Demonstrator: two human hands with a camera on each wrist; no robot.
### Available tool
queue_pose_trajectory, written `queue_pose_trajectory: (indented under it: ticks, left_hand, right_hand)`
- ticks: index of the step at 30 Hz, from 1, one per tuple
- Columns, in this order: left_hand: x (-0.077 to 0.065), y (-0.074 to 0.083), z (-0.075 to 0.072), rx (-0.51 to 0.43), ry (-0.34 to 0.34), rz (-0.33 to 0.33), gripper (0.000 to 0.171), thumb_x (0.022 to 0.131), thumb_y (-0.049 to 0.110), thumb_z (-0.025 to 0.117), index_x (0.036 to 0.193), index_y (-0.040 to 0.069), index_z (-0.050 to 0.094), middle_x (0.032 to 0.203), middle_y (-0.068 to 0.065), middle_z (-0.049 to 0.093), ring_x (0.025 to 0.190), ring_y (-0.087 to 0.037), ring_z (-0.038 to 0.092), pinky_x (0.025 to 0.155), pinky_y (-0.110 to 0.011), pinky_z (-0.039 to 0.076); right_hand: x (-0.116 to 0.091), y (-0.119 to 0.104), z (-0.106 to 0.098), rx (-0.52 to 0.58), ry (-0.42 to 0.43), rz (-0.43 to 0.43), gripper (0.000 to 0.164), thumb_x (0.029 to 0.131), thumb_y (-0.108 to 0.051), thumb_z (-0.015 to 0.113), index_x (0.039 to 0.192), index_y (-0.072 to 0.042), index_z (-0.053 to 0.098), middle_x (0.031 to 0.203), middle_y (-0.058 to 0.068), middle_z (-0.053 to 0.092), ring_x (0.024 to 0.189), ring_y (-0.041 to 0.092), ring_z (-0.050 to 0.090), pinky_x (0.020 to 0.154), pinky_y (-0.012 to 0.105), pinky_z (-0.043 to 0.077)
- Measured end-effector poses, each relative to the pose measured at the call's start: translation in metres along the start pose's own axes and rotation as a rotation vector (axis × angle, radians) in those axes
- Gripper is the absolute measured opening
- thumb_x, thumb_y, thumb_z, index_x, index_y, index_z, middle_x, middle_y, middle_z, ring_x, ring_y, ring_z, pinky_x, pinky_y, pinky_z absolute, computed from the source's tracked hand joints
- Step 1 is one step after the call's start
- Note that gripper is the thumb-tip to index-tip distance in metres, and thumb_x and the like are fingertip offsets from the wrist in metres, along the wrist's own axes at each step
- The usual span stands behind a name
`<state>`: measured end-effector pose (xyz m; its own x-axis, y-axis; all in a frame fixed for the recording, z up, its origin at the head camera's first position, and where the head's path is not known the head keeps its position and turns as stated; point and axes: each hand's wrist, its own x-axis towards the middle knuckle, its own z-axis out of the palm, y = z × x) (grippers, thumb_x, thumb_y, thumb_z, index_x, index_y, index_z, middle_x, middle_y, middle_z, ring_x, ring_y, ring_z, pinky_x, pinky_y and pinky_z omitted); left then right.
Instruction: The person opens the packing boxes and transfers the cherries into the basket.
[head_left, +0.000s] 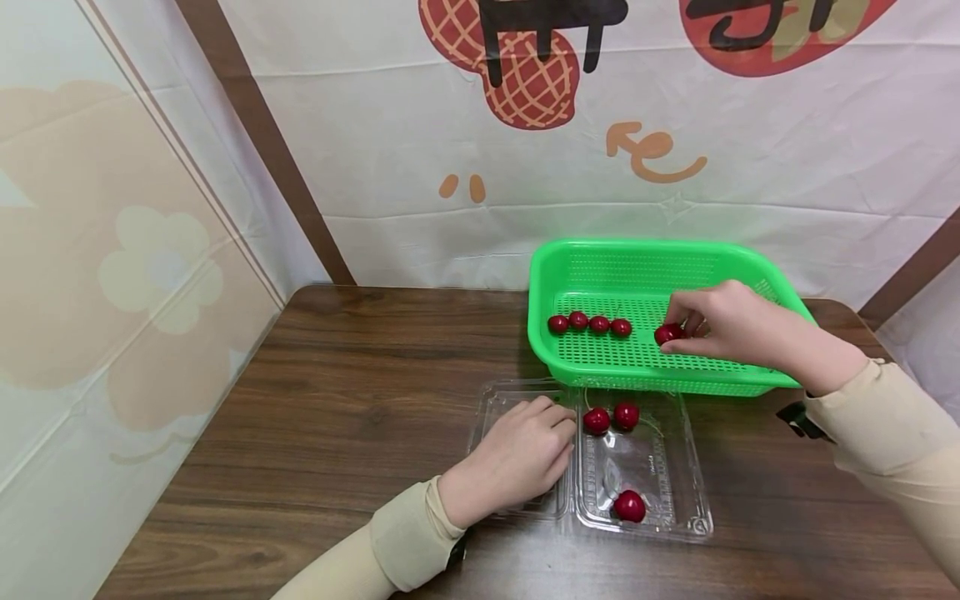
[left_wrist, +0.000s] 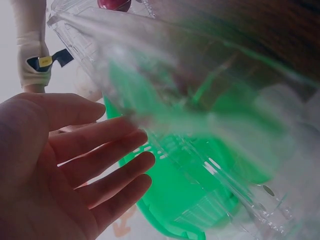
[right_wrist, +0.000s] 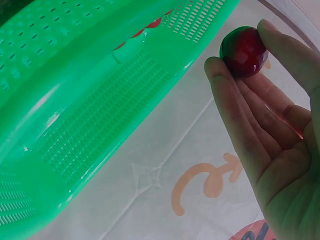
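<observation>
Right hand is in a pinch pose right of centre frame, left hand is lower centre, palm down and pretty relaxed tbh.

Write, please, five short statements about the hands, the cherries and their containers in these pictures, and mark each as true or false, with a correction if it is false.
1. The right hand pinches a cherry between thumb and fingers. True.
2. The left hand also holds a cherry. False: its fingers are extended and hold no cherry.
3. Four cherries lie in a row inside the green basket. True.
4. The clear plastic container has five cherries lying in it. False: three cherries can be seen there.
5. The green basket stands nearer to the person than the clear plastic container. False: the basket is on the far side of it.
</observation>
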<state>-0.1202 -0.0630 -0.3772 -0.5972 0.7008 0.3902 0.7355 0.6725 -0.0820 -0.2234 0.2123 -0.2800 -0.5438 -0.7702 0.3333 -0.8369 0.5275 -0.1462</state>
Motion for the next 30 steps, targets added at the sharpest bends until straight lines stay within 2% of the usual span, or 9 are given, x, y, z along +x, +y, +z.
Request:
queue_pose_trajectory:
  ticks: [7, 21, 30]
  left_hand:
    - [-0.001, 0.001, 0.0, -0.01, 0.0, 0.0, 0.018, 0.085, 0.02, 0.054, 0.092, 0.01, 0.068, 0.103, 0.0, 0.067, 0.096, -0.016, 0.054, 0.076, -0.029, 0.049]
    - [-0.001, 0.0, -0.001, -0.011, -0.01, -0.006, 0.019, 0.084, 0.02, 0.054, 0.093, 0.01, 0.068, 0.104, -0.001, 0.067, 0.097, -0.016, 0.053, 0.076, -0.029, 0.049]
    - [-0.001, 0.0, -0.002, -0.007, -0.01, -0.004, 0.019, 0.084, 0.02, 0.055, 0.094, 0.01, 0.068, 0.104, 0.0, 0.067, 0.097, -0.016, 0.053, 0.076, -0.028, 0.048]
  right_hand:
    - [0.006, 0.01, -0.001, 0.022, -0.066, 0.062, 0.021, 0.07, -0.023, 0.077, 0.077, -0.016, 0.059, 0.071, -0.011, 0.068, 0.06, -0.004, 0.06, 0.054, 0.021, 0.053]
    - [0.023, 0.025, -0.002, 0.004, -0.122, 0.106, 0.018, 0.072, -0.024, 0.076, 0.077, -0.015, 0.06, 0.071, -0.007, 0.068, 0.062, 0.002, 0.062, 0.057, 0.029, 0.055]
    - [0.029, 0.033, 0.0, 0.005, -0.158, 0.178, 0.02, 0.071, -0.026, 0.076, 0.075, -0.017, 0.059, 0.07, -0.004, 0.068, 0.063, 0.004, 0.062, 0.06, 0.032, 0.055]
